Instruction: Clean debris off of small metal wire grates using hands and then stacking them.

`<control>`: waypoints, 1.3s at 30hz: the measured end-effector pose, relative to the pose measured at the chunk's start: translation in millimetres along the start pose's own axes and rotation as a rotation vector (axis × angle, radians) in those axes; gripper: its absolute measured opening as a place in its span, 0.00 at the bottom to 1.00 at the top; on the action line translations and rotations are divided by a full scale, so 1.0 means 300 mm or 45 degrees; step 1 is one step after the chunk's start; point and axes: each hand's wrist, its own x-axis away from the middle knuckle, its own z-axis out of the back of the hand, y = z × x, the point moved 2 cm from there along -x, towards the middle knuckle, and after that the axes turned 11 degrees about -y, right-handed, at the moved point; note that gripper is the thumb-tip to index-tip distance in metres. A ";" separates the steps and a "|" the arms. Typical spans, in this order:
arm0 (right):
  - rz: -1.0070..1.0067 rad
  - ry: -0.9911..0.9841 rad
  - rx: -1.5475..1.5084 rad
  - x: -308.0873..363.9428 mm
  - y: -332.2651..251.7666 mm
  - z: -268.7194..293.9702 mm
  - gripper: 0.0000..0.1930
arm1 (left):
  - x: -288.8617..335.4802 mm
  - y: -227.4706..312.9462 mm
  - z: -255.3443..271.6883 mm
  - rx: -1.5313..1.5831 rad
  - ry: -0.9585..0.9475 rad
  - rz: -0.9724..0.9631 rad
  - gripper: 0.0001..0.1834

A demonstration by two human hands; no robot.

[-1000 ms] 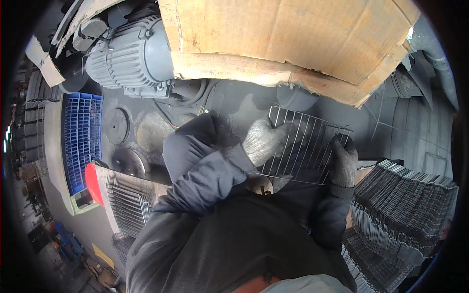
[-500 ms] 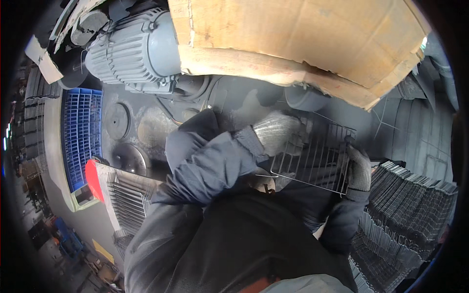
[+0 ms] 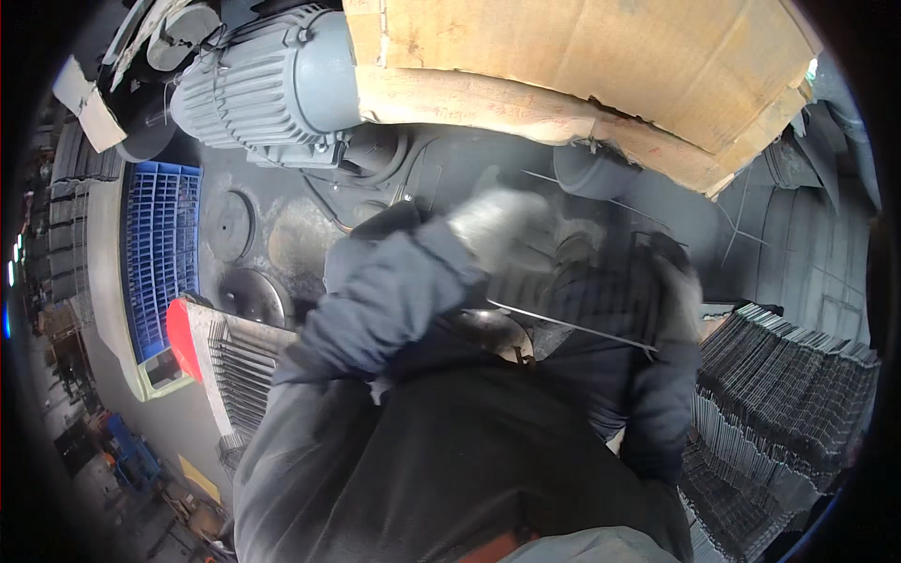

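A wire rack of thin parallel metal rods is tilted in front of me, above my lap. Motion smears most of its bars; its near edge rod shows clearest. My right hand, in a grey work glove, is closed at the rack's right end, its fingers partly blurred. By the rack's far left corner is my gloved left hand, so blurred that I cannot make out its fingers or whether it touches the wire. Beyond the rack lies a dark, dusty work surface.
Stacks of wire racks stand at my right. More racks lie on my left, beside a red piece. A grey finned motor, a cardboard sheet and a blue plastic grid surround the work area.
My left hand has moved left and slightly away from me, blurring. The rack has tilted, so its bars now look foreshortened. My right hand stays at its right end.
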 end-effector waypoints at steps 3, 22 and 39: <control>0.113 0.218 0.214 0.200 -0.097 0.140 0.21 | -0.021 -0.084 -0.160 -0.711 -0.173 -0.187 0.15; 0.557 -0.228 0.532 0.457 0.044 -0.247 0.15 | 0.554 -0.279 -0.168 -1.054 0.608 -1.123 0.08; 0.529 -0.222 0.501 0.325 0.095 -0.252 0.09 | 0.485 -0.291 -0.040 -0.815 0.573 -1.108 0.10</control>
